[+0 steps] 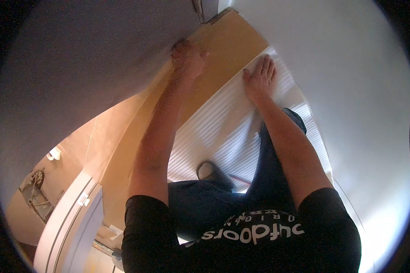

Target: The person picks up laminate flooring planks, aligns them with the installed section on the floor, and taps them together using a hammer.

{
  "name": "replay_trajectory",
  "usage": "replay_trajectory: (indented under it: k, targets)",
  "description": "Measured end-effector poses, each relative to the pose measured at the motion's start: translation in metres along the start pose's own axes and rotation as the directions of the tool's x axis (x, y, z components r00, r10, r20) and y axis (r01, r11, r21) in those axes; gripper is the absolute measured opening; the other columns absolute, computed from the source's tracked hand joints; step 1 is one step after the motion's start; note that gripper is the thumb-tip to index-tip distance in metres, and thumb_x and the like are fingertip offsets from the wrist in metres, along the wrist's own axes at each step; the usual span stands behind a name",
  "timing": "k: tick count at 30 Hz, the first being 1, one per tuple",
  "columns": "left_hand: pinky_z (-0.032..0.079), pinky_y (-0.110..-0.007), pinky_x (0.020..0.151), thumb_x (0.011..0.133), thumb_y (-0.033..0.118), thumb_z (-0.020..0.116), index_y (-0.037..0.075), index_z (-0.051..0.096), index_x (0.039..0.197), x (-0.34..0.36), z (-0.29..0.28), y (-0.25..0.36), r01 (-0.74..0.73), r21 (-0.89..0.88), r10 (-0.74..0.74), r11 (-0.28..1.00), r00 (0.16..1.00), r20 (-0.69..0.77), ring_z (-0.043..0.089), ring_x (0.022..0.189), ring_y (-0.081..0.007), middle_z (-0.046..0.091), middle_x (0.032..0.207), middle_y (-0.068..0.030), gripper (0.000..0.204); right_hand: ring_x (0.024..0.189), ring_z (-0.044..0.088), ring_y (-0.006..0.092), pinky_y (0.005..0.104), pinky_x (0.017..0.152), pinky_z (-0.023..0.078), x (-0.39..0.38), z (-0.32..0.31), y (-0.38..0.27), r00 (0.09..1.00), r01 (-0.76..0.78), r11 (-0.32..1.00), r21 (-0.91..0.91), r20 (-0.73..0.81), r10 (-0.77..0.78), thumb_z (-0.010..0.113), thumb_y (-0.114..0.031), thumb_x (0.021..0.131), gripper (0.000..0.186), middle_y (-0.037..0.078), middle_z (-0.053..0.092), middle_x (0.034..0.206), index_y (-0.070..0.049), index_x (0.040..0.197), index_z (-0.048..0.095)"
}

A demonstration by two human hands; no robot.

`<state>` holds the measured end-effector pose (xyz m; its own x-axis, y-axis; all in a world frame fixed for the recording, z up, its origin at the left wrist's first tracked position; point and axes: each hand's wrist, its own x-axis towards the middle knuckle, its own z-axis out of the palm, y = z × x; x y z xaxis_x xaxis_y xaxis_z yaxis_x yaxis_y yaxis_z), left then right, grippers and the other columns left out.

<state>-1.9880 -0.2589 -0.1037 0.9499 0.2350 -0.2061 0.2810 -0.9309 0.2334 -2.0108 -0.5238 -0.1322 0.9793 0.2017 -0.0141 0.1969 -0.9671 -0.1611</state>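
My left hand (188, 60) is at the foot of the dark grey wall, over the far end of a tan floor strip (223, 43). Its fingers look curled around or against a dark patch in shadow, and the thumb sticks out to the right. What they hold, if anything, is hidden. My right hand (260, 78) lies palm down with fingers stretched out on a white, shiny ribbed sheet (214, 118). The sheet's straight edge runs beside the tan strip, just left of that hand.
The dark grey wall (86, 59) rises on the left and a pale wall (351, 82) on the right. My slippered foot (209, 172) and bent knee rest over the sheet. A white door frame (64, 223) and a metal-framed object (36, 195) are at lower left.
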Motion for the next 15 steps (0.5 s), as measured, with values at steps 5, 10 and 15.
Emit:
replay_trajectory:
  k: [5, 10, 15]
  targets:
    - [0.044, -0.051, 0.105, 0.087, 0.046, 0.076, -0.009, 0.054, 0.134, -0.002, 0.015, -0.006, -0.016, -0.065, 0.008, 0.998, 0.993, -0.121, 0.056, 0.124, -0.0410, 0.058, 0.132, -0.0290, 0.076, 0.157, 0.014, 0.0366, 0.0512, 0.127, 0.010, 0.004, -0.008, -0.003, 0.999, -0.032, 0.999, -0.022, 0.043, 0.033, 0.052, -0.045, 0.098, 0.083, 0.022, 0.022, 0.167, 0.005, 0.159, 0.024]
    - [0.044, -0.052, 0.105, 0.089, 0.040, 0.072, -0.005, 0.056, 0.134, 0.000, 0.030, -0.031, -0.011, 0.046, 0.015, 0.999, 0.997, -0.082, 0.055, 0.125, -0.0409, 0.058, 0.134, -0.0265, 0.066, 0.157, 0.014, 0.0363, 0.0511, 0.127, 0.009, 0.008, -0.003, -0.017, 0.997, -0.033, 0.998, -0.061, 0.071, 0.038, 0.052, -0.046, 0.098, 0.084, 0.022, 0.022, 0.168, 0.004, 0.159, 0.023]
    - [0.041, -0.056, 0.107, 0.090, 0.032, 0.065, -0.002, 0.055, 0.137, -0.003, 0.017, -0.021, 0.022, 0.006, -0.021, 1.000, 0.990, -0.143, 0.048, 0.132, -0.0397, 0.053, 0.140, -0.0240, 0.058, 0.157, 0.016, 0.0369, 0.0511, 0.127, 0.010, 0.009, 0.004, -0.008, 1.000, -0.004, 0.995, -0.104, 0.012, 0.005, 0.050, -0.046, 0.100, 0.083, 0.022, 0.022, 0.168, 0.006, 0.158, 0.024]
